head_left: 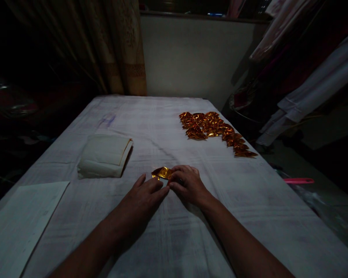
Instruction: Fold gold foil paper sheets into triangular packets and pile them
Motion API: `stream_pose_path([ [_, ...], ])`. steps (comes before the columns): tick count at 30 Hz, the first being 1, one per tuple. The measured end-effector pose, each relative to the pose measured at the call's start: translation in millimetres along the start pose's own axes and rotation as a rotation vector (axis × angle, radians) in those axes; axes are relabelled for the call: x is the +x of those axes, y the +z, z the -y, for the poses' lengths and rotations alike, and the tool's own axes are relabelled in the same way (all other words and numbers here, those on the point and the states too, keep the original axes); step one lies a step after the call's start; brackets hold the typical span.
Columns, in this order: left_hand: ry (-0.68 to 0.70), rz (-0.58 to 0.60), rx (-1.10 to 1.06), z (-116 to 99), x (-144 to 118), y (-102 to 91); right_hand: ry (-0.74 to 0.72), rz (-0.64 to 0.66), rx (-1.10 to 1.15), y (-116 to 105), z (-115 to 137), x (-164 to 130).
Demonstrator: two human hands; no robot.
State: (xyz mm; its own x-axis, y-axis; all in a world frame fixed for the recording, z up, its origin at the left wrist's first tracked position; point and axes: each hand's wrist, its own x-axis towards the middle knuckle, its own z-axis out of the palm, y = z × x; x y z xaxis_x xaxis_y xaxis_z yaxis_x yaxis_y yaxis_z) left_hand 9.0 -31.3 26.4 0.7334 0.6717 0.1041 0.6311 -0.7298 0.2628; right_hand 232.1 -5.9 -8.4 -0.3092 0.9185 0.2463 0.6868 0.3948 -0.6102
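Note:
A piece of shiny gold foil paper (pixel 164 172), bent into a folded shape, is between my hands near the middle of the table. My right hand (pixel 188 183) is closed round its right end, the fingers curled and the thumb pressed in from the near side. My left hand (pixel 149 192) is at the near left side of the foil, its thumb and fingertips meeting the near edge. The hands partly hide the foil's lower part.
Folded gold foil pieces (pixel 205 125) lie in a cluster at the far right of the cloth-covered table (pixel 162 243). A pale, thick paper packet (pixel 103 156) lies on the left, with a white sheet (pixel 23 227) nearer. Clothes (pixel 321 73) hang beyond the right edge.

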Motion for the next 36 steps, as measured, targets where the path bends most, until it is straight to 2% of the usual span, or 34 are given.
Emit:
stream_pose_path([
  [9, -0.005, 0.010, -0.005, 4, -1, 4.9, -0.001, -0.123, 0.256, -9, -18, -3],
  [15, 0.001, 0.032, 0.011, 0, 0, -0.7, 0.005, -0.097, 0.087, -7, -11, -6],
  [20, 0.004, -0.009, -0.017, 0, -1, 0.4, 0.030, -0.107, -0.027, -1, -3, -4],
  [25, 0.000, -0.008, -0.012, 2, 0, 5.4, 0.038, -0.094, -0.077, 0, -2, -4],
  [36, -0.004, 0.015, 0.019, -1, 1, 1.9, 0.032, -0.083, -0.103, 4, -1, -1],
])
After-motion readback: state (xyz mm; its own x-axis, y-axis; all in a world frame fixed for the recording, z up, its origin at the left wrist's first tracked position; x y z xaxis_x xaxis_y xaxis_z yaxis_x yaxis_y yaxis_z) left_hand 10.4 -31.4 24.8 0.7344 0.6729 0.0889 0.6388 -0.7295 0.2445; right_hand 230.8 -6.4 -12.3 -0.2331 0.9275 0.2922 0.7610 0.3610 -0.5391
